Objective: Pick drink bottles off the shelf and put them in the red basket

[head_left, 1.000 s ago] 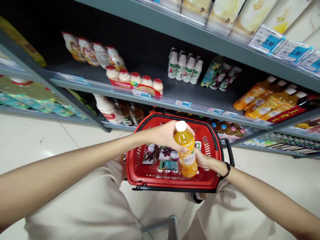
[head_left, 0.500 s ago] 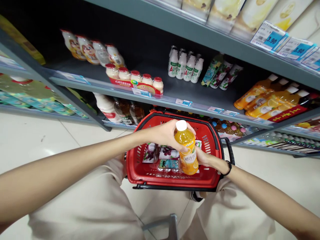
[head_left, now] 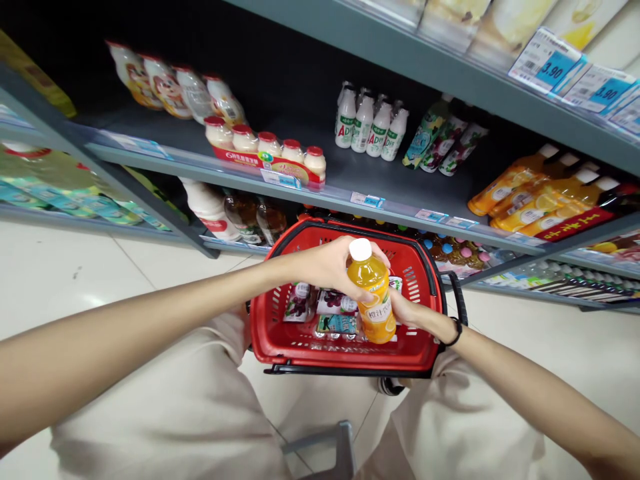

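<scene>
Both of my hands hold one bottle of orange juice (head_left: 376, 303) with a white cap, slightly tilted above the red shopping basket (head_left: 345, 357). My left hand (head_left: 336, 263) is wrapped round its upper part from the left and behind. My right hand (head_left: 404, 310) grips it lower on the right side; the bottle hides some of those fingers. Under the bottle, in the basket, lie drink packs with grape pictures (head_left: 334, 302) and a teal pack (head_left: 338, 325). White small bottles lying beside them are partly hidden.
Ahead is a grey shelf (head_left: 310, 120) with small white bottles (head_left: 370, 127), a red-banded yogurt drink pack (head_left: 265, 152), and several orange juice bottles (head_left: 543, 193) at right. The basket's black handle (head_left: 456, 297) sticks out right. A grey stool (head_left: 343, 440) stands between my legs.
The view has shifted slightly. The bottle has turned a little in my hands, so more of its label faces me; both hands keep their hold.
</scene>
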